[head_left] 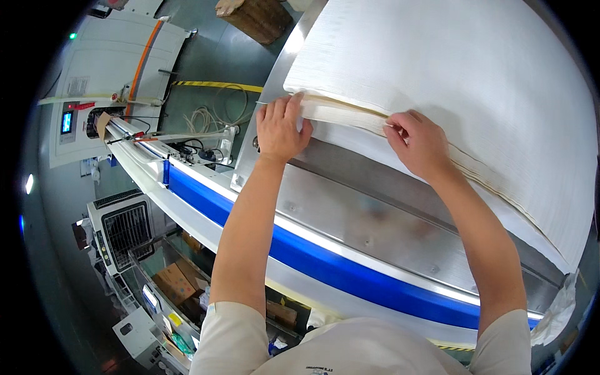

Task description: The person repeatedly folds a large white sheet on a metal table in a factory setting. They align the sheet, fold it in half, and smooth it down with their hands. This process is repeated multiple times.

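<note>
A thick stack of white sheets (437, 75) with a fine ribbed surface lies on the metal table; whether they are cloth or paper I cannot tell. Along its near edge several layers show, some yellowish, and a gap parts the upper layers from a lower white strip (347, 117). At the stack's near left corner, my left hand (281, 128) has its fingers curled on the layers, thumb below. Farther right along this edge, my right hand (417, 139) pinches the layers between thumb and bent fingers. The layers inside each grip are partly hidden.
A metal table edge (369, 219) and a long blue rail (325, 265) run between me and the stack. To the left stands a white machine cabinet (94, 81) with a small screen. Cables (206, 122) lie on the floor. Cardboard boxes (175, 281) sit lower left.
</note>
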The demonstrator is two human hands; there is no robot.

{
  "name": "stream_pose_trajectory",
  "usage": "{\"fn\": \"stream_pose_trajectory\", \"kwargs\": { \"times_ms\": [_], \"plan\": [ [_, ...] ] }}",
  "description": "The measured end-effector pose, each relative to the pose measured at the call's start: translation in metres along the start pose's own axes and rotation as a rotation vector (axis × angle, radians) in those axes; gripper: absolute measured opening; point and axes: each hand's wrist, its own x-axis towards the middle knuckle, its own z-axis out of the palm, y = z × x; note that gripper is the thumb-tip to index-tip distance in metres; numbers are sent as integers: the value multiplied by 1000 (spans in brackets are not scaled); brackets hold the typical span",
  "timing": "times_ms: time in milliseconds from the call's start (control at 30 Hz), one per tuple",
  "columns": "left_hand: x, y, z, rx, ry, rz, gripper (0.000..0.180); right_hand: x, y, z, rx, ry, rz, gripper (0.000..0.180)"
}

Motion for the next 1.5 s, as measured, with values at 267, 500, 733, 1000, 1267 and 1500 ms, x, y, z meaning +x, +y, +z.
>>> {"fn": "stream_pose_trajectory", "kwargs": {
  "times_ms": [267, 500, 733, 1000, 1267, 1500],
  "plan": [
    [7, 3, -4, 2, -57, -16, 54, -23, 4, -13, 17, -51, 50, 11],
    [5, 3, 2, -28, -20, -28, 50, -15, -2, -5, 37, 8, -41, 8],
    [-1, 1, 6, -45, 68, -15, 43, 10, -18, 5, 22, -49, -32, 13],
    [-6, -2, 9, -49, 113, -17, 36, 56, -26, 31, -12, -85, -40, 17],
    [7, -14, -16, -17, -37, 273, 31, 39, -39, 41, -97, -62, -168, 19],
    [26, -11, -45, 135, -670, 180, 53, -83, 32, -33, -442, -77, 358, 33]
  ]
}}
